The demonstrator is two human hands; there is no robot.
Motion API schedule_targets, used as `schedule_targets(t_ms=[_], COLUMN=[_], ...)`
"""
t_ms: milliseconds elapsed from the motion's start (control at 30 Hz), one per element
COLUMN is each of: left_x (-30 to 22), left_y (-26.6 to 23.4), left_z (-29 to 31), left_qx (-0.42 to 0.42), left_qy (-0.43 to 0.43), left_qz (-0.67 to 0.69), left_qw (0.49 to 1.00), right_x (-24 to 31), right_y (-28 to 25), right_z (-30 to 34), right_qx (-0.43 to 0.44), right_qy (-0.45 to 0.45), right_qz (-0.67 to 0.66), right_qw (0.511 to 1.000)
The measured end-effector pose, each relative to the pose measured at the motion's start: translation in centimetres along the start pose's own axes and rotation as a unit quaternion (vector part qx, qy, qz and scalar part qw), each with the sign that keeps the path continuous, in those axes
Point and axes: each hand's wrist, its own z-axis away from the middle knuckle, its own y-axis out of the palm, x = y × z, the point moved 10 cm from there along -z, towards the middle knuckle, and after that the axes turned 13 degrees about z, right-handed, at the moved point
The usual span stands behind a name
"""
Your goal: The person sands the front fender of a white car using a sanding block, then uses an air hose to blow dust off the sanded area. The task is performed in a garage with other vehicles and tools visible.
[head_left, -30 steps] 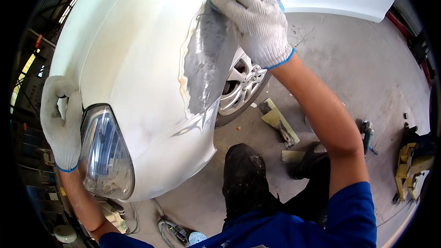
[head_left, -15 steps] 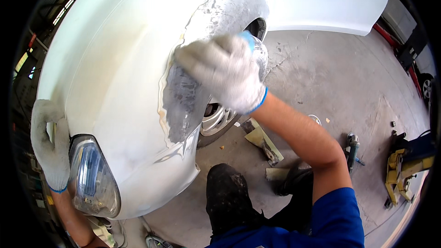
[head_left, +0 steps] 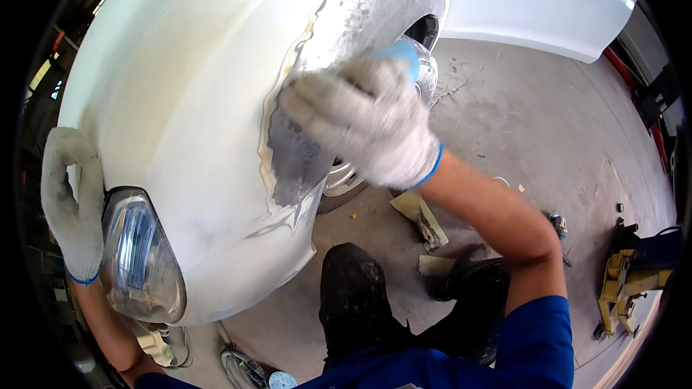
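Note:
My right hand (head_left: 364,122), in a white knit glove with a blue cuff, is closed on a light blue pad (head_left: 405,56). Motion blurs the hand, and most of the pad is hidden under it. It presses on the grey sanded patch (head_left: 295,166) of a white car fender (head_left: 194,137), above the wheel arch. My left hand (head_left: 72,202), gloved the same way, rests at the fender's front edge beside the headlight (head_left: 140,259). Its thumb and fingers curve apart around a gap, with nothing seen in them.
Putty spreaders or boards (head_left: 422,220) lie on the concrete floor by my feet. A power tool (head_left: 556,225) and a yellow jack-like stand (head_left: 620,281) sit to the right. A round perforated disc (head_left: 282,380) shows at the bottom. The white door (head_left: 533,7) stands far right.
The view has shifted, so the car sits higher and farther right. My right hand has slid slightly down the grey patch, and more of the blue pad shows. My left hand stays beside the headlight.

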Motion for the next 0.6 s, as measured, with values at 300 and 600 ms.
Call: schedule_targets(t_ms=[300,600], left_x=[2.6,0.8], left_y=[-1.7,-1.1], left_z=[2.2,1.0], left_qx=[-0.077,-0.021], left_qy=[-0.015,0.090], left_qz=[-0.050,-0.032], left_qw=[0.996,0.995], right_x=[-1.9,-1.1], right_y=[1.2,1.2], right_z=[-0.4,-0.5], right_qx=[0.015,0.019], right_qy=[-0.016,0.017], right_qz=[0.069,0.037], right_qw=[0.997,0.999])
